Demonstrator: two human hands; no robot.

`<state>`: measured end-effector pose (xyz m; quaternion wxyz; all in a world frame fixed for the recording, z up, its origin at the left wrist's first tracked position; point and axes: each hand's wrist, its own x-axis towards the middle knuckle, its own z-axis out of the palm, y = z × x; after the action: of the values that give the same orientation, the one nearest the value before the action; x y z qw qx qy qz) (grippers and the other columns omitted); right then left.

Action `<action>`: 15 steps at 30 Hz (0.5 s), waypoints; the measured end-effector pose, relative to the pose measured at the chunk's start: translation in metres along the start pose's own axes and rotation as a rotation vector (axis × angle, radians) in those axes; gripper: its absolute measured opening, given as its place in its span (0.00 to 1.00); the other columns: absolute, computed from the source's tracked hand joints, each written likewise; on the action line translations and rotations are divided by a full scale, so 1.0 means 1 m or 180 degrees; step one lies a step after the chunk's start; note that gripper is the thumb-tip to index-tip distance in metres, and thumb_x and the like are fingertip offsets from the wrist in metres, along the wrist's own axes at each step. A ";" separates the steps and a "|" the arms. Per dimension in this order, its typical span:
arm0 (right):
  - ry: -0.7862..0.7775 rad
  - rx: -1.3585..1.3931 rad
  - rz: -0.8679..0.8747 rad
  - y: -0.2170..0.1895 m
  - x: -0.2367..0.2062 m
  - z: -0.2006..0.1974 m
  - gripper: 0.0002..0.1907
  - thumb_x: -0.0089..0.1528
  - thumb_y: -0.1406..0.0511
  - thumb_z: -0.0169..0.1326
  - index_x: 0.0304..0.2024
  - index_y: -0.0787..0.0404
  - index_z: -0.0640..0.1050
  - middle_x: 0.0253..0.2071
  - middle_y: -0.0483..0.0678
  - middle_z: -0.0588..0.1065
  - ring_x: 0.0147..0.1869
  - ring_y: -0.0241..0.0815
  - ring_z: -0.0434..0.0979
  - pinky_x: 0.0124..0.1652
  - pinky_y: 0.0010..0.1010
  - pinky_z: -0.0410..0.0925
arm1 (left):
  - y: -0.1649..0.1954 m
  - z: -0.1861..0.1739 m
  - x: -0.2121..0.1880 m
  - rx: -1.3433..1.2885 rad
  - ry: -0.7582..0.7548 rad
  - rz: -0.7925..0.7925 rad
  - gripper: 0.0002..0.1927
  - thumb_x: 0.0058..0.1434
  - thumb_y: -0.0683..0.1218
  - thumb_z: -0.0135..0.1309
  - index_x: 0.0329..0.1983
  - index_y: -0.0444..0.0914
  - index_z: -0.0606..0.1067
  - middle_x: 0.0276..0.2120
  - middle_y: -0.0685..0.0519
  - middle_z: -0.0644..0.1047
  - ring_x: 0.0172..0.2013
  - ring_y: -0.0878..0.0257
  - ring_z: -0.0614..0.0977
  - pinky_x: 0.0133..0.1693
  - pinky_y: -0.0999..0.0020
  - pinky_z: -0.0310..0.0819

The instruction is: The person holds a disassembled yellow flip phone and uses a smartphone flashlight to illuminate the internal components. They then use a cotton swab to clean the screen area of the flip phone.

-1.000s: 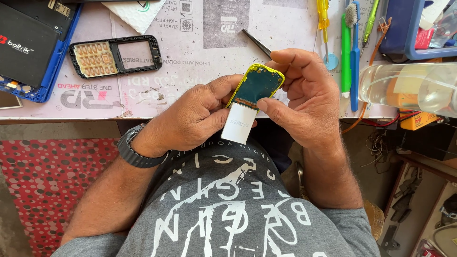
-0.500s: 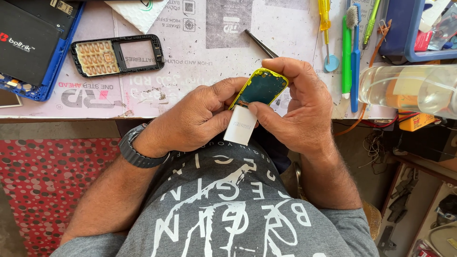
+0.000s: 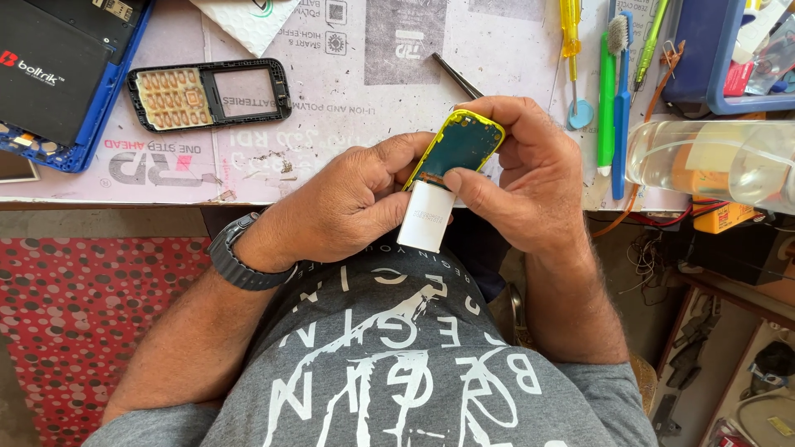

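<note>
So the thing in hand is a small phone body with a yellow rim [image 3: 458,146], its dark green circuit board facing up, with a white rectangular display panel [image 3: 426,216] hanging off its lower end. I'm seeing it held just off the near edge of the bench, above the lap.

The right hand [image 3: 530,186] is curled around the phone body from the far side, fingers wrapped over the top of the yellow rim, and its thumb presses down right where the board meets the white panel. The left hand [image 3: 344,203] is closed up too, fingers tucked against the left edge of the phone, its thumb lying along the side of the white panel. Both hands touch each other around the part.

There's a dark wristwatch [image 3: 240,263] on the left wrist. Beyond the left hand on the bench lies a black phone front frame with a keypad [image 3: 209,93]. Just past the right hand's knuckles sit metal tweezers [image 3: 457,76]. Further off to the right of that hand are a green-and-blue brush set [image 3: 614,99] and a clear plastic container [image 3: 712,161].
</note>
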<state>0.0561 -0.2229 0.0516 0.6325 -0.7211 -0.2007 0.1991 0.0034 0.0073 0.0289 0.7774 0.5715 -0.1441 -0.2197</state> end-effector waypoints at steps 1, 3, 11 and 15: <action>-0.0015 0.0041 0.0040 0.000 0.001 -0.001 0.25 0.63 0.72 0.65 0.61 0.69 0.72 0.50 0.48 0.75 0.55 0.33 0.77 0.56 0.25 0.73 | 0.000 0.000 0.000 0.0011 0.0004 0.0004 0.27 0.71 0.39 0.47 0.72 0.32 0.61 0.49 0.49 0.81 0.48 0.68 0.82 0.51 0.74 0.78; -0.0033 0.0095 0.0013 0.002 0.004 0.000 0.24 0.64 0.72 0.65 0.60 0.70 0.72 0.50 0.49 0.75 0.55 0.33 0.77 0.56 0.25 0.73 | 0.000 -0.001 0.000 -0.0030 -0.0009 0.0015 0.27 0.71 0.40 0.47 0.72 0.32 0.61 0.49 0.49 0.81 0.48 0.68 0.82 0.51 0.74 0.78; -0.0026 0.0213 0.0107 0.001 0.010 0.004 0.28 0.64 0.71 0.66 0.63 0.70 0.70 0.50 0.49 0.75 0.54 0.33 0.78 0.55 0.25 0.75 | -0.003 -0.002 0.000 -0.0398 0.0025 -0.0184 0.27 0.70 0.41 0.47 0.71 0.31 0.60 0.46 0.50 0.82 0.45 0.69 0.83 0.48 0.76 0.79; -0.0007 0.0183 0.0197 0.000 0.015 0.010 0.27 0.63 0.70 0.67 0.61 0.70 0.71 0.48 0.48 0.75 0.53 0.34 0.79 0.54 0.25 0.76 | -0.006 -0.003 0.001 -0.0422 0.0016 0.0004 0.25 0.71 0.40 0.48 0.69 0.30 0.62 0.48 0.49 0.80 0.46 0.69 0.81 0.48 0.76 0.78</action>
<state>0.0629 -0.2062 0.0499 0.6463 -0.7083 -0.1733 0.2250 0.0050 0.0076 0.0220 0.8140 0.5193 -0.1277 -0.2269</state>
